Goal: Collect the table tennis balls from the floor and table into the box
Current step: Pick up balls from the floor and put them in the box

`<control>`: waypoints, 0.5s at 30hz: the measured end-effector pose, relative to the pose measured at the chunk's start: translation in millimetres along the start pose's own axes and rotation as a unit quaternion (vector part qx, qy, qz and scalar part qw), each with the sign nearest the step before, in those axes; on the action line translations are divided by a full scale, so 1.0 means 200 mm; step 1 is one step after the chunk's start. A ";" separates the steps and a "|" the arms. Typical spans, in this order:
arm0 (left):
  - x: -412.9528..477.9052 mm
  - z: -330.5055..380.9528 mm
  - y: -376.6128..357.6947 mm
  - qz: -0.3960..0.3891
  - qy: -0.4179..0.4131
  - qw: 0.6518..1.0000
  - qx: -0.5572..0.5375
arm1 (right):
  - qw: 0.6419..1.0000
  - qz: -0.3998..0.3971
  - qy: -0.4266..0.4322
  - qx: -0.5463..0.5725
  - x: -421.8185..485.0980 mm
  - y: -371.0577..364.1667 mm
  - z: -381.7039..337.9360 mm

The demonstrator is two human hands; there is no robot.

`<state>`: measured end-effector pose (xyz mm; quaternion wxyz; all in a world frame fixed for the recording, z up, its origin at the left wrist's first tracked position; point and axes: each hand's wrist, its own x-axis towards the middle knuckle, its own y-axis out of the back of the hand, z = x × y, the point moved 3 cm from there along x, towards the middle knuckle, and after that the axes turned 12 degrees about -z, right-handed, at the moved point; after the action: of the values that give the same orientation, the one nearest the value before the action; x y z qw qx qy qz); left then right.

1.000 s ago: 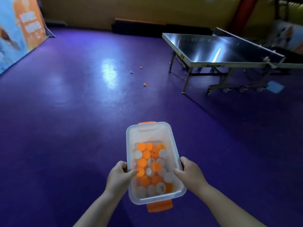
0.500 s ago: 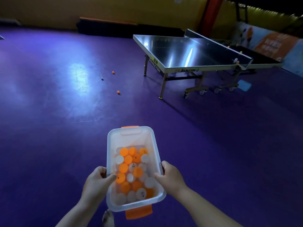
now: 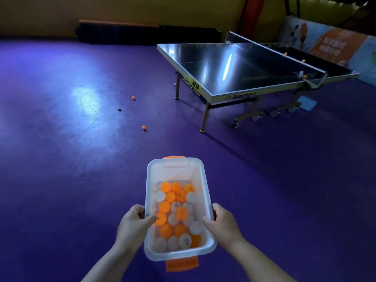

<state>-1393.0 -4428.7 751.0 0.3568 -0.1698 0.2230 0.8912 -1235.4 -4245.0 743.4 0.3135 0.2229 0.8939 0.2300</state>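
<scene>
Well short of the near corner of the table (image 3: pixel 234 66), out over the purple floor (image 3: pixel 61 169), the person is carrying the clear box (image 3: pixel 176 169) in both hands, and the balls in the box (image 3: pixel 175 212) are lying in a mixed orange and white heap that is covering its bottom. The box is being kept level with its open top up, most likely so that nothing is rolling out. The left hand (image 3: pixel 133 224) is gripping the left long wall, fingers curling round the outside and thumb hooking over the rim. The right hand (image 3: pixel 222 222) is mirroring that on the right wall. Both forearms are reaching forward and slightly inward, taking the load at its near half, so the far end is pointing roughly past the table's left side. An orange ball (image 3: pixel 143 127) is lying on the floor left of the table's near leg. A second orange ball (image 3: pixel 133 97) and a greyish ball (image 3: pixel 119 108) are lying farther off on that side, and a white ball (image 3: pixel 174 84) is sitting by the table's far-left leg. On the table, several more are sitting along the net (image 3: pixel 270 53). By my reading the collecting is well along but not finished, with the floor balls left of the table looking like the nearer pickup
</scene>
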 end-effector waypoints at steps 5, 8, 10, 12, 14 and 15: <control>0.46 0.15 0.12 0.008 0.016 1.000 0.008 | 1.000 -0.012 0.009 -0.004 0.50 0.08 -0.18; 0.77 0.26 0.20 0.027 0.012 1.000 0.000 | 0.999 -0.020 0.026 -0.010 0.86 0.14 -0.31; 0.98 0.34 0.26 0.033 0.011 0.999 -0.014 | 0.999 -0.033 0.040 -0.018 1.10 0.19 -0.42; 1.17 0.43 0.33 0.040 0.015 0.999 -0.030 | 0.997 -0.049 0.051 -0.023 1.34 0.25 -0.54; 1.34 0.51 0.40 0.053 0.017 0.997 -0.050 | 0.995 -0.068 0.064 -0.035 1.58 0.29 -0.67; 1.43 0.54 0.44 0.061 0.018 0.996 -0.056 | 0.993 -0.078 0.070 -0.044 1.70 0.31 -0.73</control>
<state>-1669.1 -4268.9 734.5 0.2881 -0.1913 0.1890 0.9191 -1555.9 -4050.1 724.4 0.2763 0.1217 0.9174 0.2591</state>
